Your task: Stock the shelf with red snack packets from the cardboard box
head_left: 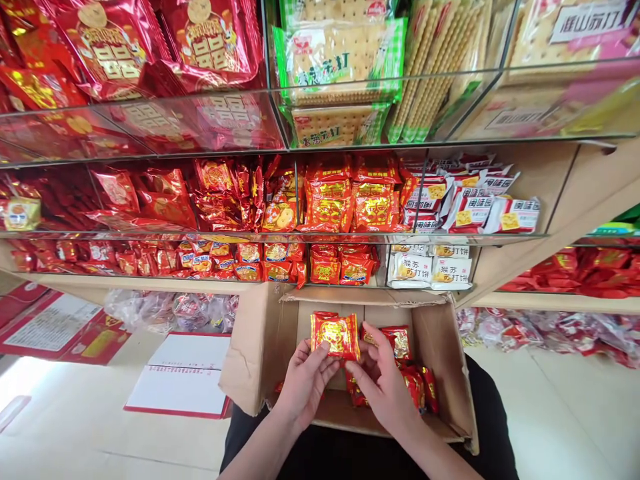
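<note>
Red and gold snack packets (334,337) are pinched in my left hand (306,380), thumb on the front one and fingers beneath. At least one more packet shows behind its top edge. My right hand (387,383) curls round the right side of these packets, its thumb at the lower right corner and its index finger raised apart. Both hands are over an open cardboard box (453,373) resting at my lap. More red packets (415,387) lie inside the box, mostly toward its right side and partly behind my right hand.
Divided shelves rise ahead, with red packets (327,200), white packets (467,207) and green-edged crackers (345,60) behind clear fronts (200,127). A box flap (247,353) sticks out left. A white and red flat carton (180,373) and clear-bagged goods (170,310) sit on the floor.
</note>
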A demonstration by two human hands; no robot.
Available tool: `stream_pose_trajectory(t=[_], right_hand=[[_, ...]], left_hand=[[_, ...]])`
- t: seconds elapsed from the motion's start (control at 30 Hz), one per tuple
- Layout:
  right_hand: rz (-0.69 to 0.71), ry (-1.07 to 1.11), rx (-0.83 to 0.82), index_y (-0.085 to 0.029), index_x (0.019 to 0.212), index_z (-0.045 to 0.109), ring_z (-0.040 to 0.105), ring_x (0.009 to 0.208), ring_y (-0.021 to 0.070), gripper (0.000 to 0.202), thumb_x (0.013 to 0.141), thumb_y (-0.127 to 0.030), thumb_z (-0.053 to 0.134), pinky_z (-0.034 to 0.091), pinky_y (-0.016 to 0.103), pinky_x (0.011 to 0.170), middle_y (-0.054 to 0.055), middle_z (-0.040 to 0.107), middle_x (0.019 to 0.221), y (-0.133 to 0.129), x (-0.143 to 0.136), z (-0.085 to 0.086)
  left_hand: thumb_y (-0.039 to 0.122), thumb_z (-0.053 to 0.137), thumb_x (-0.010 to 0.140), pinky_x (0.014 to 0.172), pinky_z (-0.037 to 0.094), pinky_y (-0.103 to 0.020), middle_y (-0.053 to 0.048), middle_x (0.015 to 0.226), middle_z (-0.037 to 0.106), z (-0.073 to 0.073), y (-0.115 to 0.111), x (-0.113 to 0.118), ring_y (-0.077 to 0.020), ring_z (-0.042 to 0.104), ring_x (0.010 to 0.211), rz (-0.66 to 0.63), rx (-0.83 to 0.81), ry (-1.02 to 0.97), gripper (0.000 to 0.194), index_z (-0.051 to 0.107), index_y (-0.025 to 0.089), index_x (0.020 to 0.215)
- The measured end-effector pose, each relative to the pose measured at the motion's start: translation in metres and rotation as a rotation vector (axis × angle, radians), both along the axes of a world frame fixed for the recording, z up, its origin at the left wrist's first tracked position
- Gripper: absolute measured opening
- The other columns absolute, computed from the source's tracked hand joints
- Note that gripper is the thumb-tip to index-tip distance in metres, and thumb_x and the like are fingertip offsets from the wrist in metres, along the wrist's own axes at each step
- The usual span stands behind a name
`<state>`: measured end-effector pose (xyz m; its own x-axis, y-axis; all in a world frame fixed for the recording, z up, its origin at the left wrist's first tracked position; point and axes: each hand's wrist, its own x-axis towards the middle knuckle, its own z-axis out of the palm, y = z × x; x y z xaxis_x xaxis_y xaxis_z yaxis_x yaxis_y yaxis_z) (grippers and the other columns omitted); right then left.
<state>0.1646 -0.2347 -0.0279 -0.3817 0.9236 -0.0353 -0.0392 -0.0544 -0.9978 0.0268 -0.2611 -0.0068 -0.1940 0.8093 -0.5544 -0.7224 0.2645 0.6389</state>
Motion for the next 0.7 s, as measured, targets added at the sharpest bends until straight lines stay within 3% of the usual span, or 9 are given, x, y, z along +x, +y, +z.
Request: stream_pose_trajectory(t=[0.07, 0.2, 0.33, 0.7], right_hand=[[-0.003, -0.086, 0.048, -0.025, 0.124, 0.034, 0.056, 0.094, 0.0185, 0.045, 0.083, -0.033, 0.049, 0.047, 0.032, 0.082, 0.007, 0.055, 0.111, -0.003, -0.002, 0.0], [-0.002, -0.22, 0.078, -0.022, 0.098, 0.057, 0.058, 0.081, 0.0177, 0.022, 0.082, -0.036, 0.05, 0.046, 0.028, 0.072, 0.004, 0.061, 0.096, -0.001, -0.002, -0.001], [0.003, -0.186, -0.007, -0.02, 0.083, 0.06, 0.054, 0.067, 0.0148, 0.02, 0.079, -0.038, 0.054, 0.044, 0.025, 0.062, 0.002, 0.061, 0.077, 0.004, -0.002, -0.004], [-0.061, 0.117, -0.359, -0.019, 0.08, 0.06, 0.062, 0.071, 0.0175, 0.026, 0.067, -0.04, 0.068, 0.05, 0.033, 0.072, 0.001, 0.063, 0.074, 0.009, 0.001, -0.006]], left_hand=[[0.018, 0.071, 0.064, 0.069, 0.05, -0.023, -0.003, 0.08, 0.068, 0.0, 0.001, 0.001, -0.0099, 0.063, 0.068, 0.007, 0.021, -0.007, 0.026, 0.048, 0.017, 0.076], [0.018, 0.072, 0.062, 0.069, 0.051, -0.024, -0.003, 0.08, 0.068, -0.002, -0.002, 0.0, -0.0111, 0.064, 0.068, -0.009, 0.027, 0.02, 0.027, 0.049, 0.017, 0.076], [0.021, 0.071, 0.065, 0.068, 0.051, -0.023, -0.004, 0.08, 0.068, -0.002, -0.006, -0.004, -0.0111, 0.064, 0.069, -0.057, 0.041, 0.061, 0.024, 0.051, 0.015, 0.076], [0.023, 0.069, 0.067, 0.07, 0.052, -0.025, -0.006, 0.081, 0.07, 0.001, -0.006, -0.017, -0.0167, 0.067, 0.076, -0.188, 0.015, 0.123, 0.028, 0.057, 0.013, 0.09]])
